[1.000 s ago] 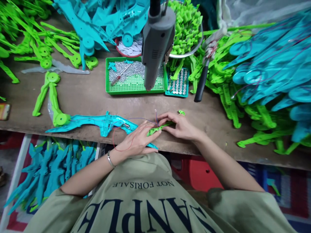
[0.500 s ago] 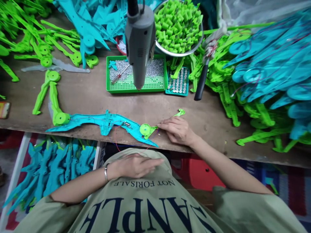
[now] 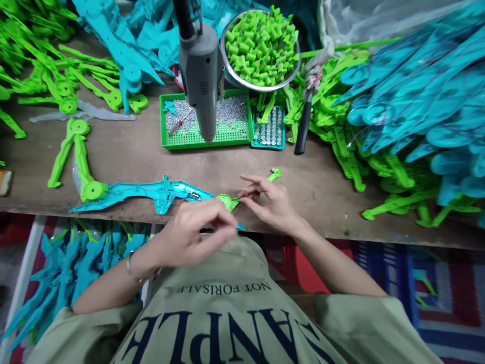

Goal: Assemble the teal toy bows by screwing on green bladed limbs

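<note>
At eleven o'clock from your right hand [image 3: 271, 205], the grey hanging tool [image 3: 199, 83] overlaps the green tray [image 3: 206, 140]; your left hand [image 3: 200, 232], fingers bent, contents unclear, partly hides the blue piece [image 3: 131, 192]; your right hand's tips touch the green part [image 3: 225, 201] at nine o'clock, grip unclear

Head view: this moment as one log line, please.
left hand: blurred, partly hiding blue frame | right hand: touching green piece | screwdriver: in green tray
</note>
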`<state>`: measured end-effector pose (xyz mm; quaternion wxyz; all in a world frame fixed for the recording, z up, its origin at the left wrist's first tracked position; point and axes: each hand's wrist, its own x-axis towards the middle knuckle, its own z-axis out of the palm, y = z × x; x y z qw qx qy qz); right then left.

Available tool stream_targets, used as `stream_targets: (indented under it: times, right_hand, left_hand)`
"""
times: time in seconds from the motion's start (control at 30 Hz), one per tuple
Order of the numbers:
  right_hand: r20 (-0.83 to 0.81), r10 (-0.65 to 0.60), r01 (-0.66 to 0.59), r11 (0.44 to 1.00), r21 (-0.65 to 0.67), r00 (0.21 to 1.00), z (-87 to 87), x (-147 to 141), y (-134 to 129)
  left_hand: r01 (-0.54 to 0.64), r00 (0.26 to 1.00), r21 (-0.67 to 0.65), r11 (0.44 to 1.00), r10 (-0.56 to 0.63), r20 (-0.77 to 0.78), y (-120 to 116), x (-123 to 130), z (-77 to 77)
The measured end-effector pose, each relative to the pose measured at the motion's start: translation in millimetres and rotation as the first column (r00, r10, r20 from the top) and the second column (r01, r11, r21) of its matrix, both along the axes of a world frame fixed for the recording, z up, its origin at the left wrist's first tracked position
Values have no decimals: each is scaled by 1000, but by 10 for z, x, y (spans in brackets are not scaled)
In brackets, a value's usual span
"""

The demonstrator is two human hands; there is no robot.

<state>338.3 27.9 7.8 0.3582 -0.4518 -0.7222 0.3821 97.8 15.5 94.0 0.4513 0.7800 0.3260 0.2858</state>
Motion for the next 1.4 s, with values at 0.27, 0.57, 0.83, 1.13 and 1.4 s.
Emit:
stream_targets:
  times: [0.27,0.57,0.83,1.13,1.4]
  right_hand:
    - [64,-166,166,986,-5,984,-207,300,56]
    - [232,-196,133,956,263,953,-286,236,2]
    - [239,-219,150,950,275,946,-302,235,-33]
    - [152,-323,297,939,174,934,-157,370,-28]
    - [105,-287,274,953,126,952,-91,334,95]
  left_hand:
    - [70,883,438,896,148,-445,170,362,-825]
    - [267,821,485,833,67,-567,138,382,-993]
    - [329,774,483,811,61,-630,115,385,-992]
    - [445,708,415,794,-28,-706,193,413,-936]
    - [514,709,437,738,-78,-701,329,437,-890]
